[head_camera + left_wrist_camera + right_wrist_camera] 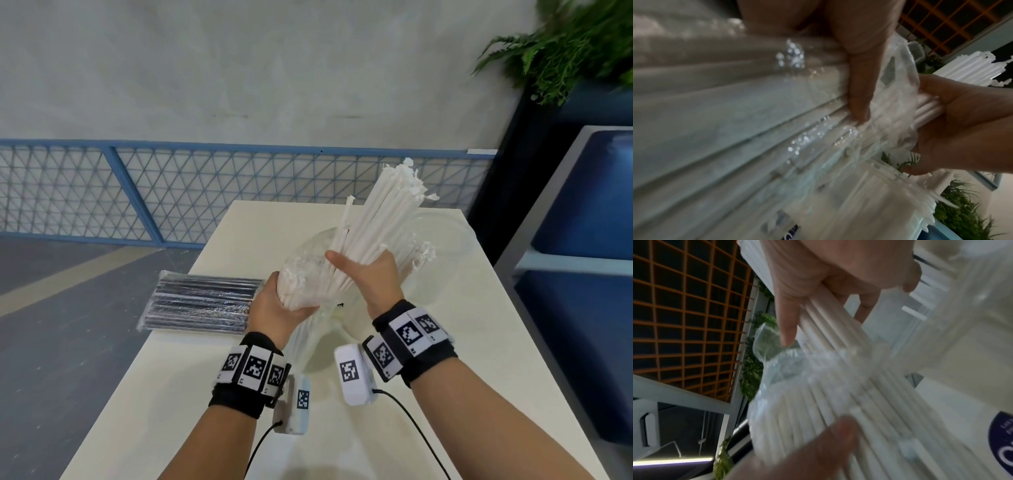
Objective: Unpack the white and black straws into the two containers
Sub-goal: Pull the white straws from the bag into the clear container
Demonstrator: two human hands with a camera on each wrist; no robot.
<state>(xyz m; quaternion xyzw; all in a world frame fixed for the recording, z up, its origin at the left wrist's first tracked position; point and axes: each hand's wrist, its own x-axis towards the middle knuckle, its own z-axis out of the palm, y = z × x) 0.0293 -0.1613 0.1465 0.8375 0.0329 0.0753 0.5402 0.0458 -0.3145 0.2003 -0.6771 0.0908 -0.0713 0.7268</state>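
Both hands grip: left hand (277,310) steadies the clear wrapper (301,270) while right hand (368,274) draws white straws (380,219) out above the desk (191,394), apparently for the containers.

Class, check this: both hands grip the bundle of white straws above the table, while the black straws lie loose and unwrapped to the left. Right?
Not quite. In the head view the black straws are sealed in clear plastic wrap, not loose. The rest stands: left hand and right hand grip the white paper straws.
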